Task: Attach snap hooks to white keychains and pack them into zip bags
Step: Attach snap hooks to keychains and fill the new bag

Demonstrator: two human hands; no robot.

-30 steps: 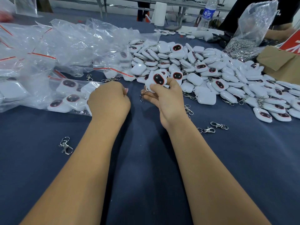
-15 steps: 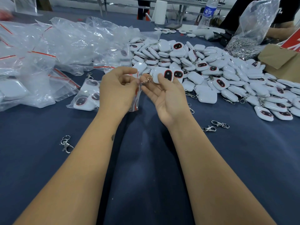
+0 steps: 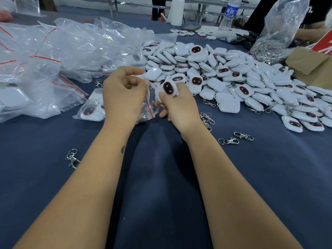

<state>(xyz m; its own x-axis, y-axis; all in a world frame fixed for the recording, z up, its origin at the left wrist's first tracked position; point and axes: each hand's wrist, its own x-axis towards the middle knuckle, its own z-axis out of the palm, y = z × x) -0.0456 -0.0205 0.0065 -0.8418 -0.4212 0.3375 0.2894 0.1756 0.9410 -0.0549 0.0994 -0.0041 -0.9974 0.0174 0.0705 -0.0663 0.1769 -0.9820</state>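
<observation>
Dark blue cloth point(image 3: 161, 177) is covering the work table, and it is being shared with a second person's arm at the far right edge. White keychains are being kept in a loose heap point(image 3: 233, 76) beyond the hands; empty and filled clear bags point(image 3: 62, 51) are piled at the left.

The left hand point(image 3: 124, 94) is being held with fingers curled, pinching the mouth of a small zip bag point(image 3: 150, 105) with a red seal line; whether the mouth is actually being held apart cannot be told, since the fingers hide it. The right hand point(image 3: 177, 106) is closed round one white keychain point(image 3: 168, 88), dark face up, gripped between thumb and fingers just beside the bag's opening. A metal fitting point(image 3: 159, 104) is showing below the thumb, probably its snap hook, though it is blurred.

Risks being judged from here:
- The hook is likely to be caught on the thin film or the seal ridge if it is being fed in first, and the bag could be torn or the keychain stalled halfway.
- The mouth could be let collapse by the left pinch, so the keychain is pushed against closed plastic.
- The smooth casing could be let slip into the heap, mixing a hooked piece with unhooked ones.

Spare snap hooks point(image 3: 235, 138) are lying loose on the cloth near the right wrist; one more point(image 3: 72, 159) is lying well apart at the left.
</observation>
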